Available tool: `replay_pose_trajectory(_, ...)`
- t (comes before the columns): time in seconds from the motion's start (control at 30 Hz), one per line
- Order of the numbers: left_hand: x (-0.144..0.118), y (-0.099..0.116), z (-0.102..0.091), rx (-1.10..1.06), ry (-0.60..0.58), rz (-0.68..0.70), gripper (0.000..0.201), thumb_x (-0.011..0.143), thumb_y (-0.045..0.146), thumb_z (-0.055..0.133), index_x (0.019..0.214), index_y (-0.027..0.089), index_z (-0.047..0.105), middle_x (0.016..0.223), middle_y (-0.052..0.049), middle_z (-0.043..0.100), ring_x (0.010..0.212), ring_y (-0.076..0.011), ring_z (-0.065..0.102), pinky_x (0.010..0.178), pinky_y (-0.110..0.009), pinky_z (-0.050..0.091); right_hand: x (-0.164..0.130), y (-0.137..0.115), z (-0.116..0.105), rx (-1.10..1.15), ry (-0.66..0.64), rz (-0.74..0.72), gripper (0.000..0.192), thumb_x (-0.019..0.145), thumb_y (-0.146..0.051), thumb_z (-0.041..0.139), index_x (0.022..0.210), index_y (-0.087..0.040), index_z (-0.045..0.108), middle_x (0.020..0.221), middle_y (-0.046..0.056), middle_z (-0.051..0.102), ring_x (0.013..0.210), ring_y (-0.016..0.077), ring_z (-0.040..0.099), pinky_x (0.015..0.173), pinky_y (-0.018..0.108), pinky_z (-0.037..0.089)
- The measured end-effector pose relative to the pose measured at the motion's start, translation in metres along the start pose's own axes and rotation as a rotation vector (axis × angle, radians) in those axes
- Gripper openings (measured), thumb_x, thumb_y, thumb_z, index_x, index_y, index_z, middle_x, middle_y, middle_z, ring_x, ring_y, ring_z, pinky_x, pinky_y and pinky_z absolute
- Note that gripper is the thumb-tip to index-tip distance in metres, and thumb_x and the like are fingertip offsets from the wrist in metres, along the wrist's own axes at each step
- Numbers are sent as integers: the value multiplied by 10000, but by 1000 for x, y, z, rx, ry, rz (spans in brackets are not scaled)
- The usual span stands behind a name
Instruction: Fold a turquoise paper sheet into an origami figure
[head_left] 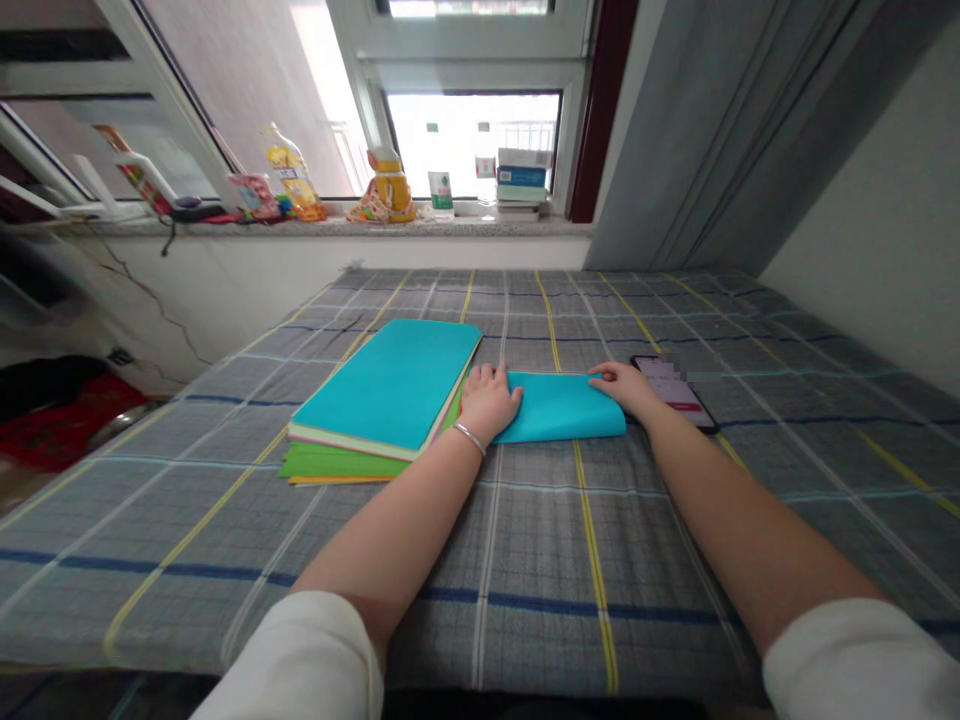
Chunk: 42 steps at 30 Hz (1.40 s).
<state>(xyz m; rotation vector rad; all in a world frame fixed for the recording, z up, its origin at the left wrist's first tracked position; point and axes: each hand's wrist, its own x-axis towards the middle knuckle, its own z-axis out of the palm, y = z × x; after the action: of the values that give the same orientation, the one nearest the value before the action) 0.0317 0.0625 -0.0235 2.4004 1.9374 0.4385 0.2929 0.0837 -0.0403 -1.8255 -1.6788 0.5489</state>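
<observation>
Pressing down on folded teal sheet [561, 408] with both your hands, flat on plaid-covered bed [525, 560].

Left of it: stack of coloured paper [386, 395], teal on top, green and orange edges below, untouched.

Your left hand [489, 400]: palm down, fingers spread on sheet's left edge, overlapping stack corner; grasping nothing.

Teal sheet: already doubled over, so first fold looks made; no finished shape yet, further folds likely left.

Your right hand [626, 385]: fingertips flat on sheet's far right corner, not gripping.

Phone [675, 392] just beside right hand, screen lit.
</observation>
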Motion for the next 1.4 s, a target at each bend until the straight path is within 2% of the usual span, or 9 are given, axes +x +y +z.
replay_pose_trajectory(0.1,7,-7,0,-131,71,-24,421,897,345,548,1257,134,602,1211,-177,581,1213,-312,492,1069,-432,330,-4,-1,0,27,11,-9,249,763,-239,678,994,-184,751,770,30,663,728,171,599,653,270,436)
replay_pose_trajectory(0.17,12,-14,1,-335,122,-46,296,887,290,567,1129,145,658,1140,-153,618,1170,-289,524,1057,-411,354,-7,-1,1,42,27,-10,253,765,-235,668,1001,-185,746,774,29,657,733,172,598,657,273,436)
replay_pose_trajectory(0.3,21,-26,2,-508,139,-74,191,892,253,547,1015,161,661,1029,-94,674,1014,-231,602,955,-349,445,-12,-2,1,77,55,-26,271,763,-247,654,1016,-195,738,809,30,656,739,170,596,688,284,453)
replay_pose_trajectory(0.47,24,-33,2,-654,153,-112,160,856,250,574,941,161,676,972,-66,695,948,-213,622,892,-328,472,-16,-2,1,239,78,-69,281,728,-273,655,984,-186,730,815,30,646,710,171,588,712,306,475)
replay_pose_trajectory(0.63,21,-36,0,-787,129,-128,205,799,216,606,969,157,704,863,-43,697,830,-188,633,799,-295,492,-15,0,1,323,122,-68,302,705,-304,654,976,-188,720,827,28,633,702,168,575,730,315,482)
replay_pose_trajectory(0.93,16,-33,-3,-941,120,-144,372,769,211,631,1131,143,688,861,-38,683,744,-148,594,737,-264,487,-13,6,5,408,160,-98,304,694,-331,657,957,-188,706,875,39,623,747,178,582,767,328,483)
replay_pose_trajectory(1.2,17,-34,-1,-960,128,-122,299,798,203,604,1074,164,711,824,-21,659,761,-156,590,755,-272,475,-14,4,3,434,175,-62,312,684,-335,659,958,-194,700,813,34,625,701,179,563,687,315,477)
replay_pose_trajectory(1.3,19,-34,0,-978,163,-172,296,861,277,575,1103,150,689,791,-24,646,735,-158,586,737,-275,471,-13,5,4,457,189,-63,320,687,-356,653,964,-198,689,859,46,638,728,185,573,676,308,475)
replay_pose_trajectory(1.4,20,-36,3,-980,214,-254,336,813,322,660,1079,118,668,753,-20,619,709,-159,567,701,-271,458,-12,6,7,531,187,-64,381,680,-358,663,1027,-201,657,894,47,642,740,181,586,685,307,482)
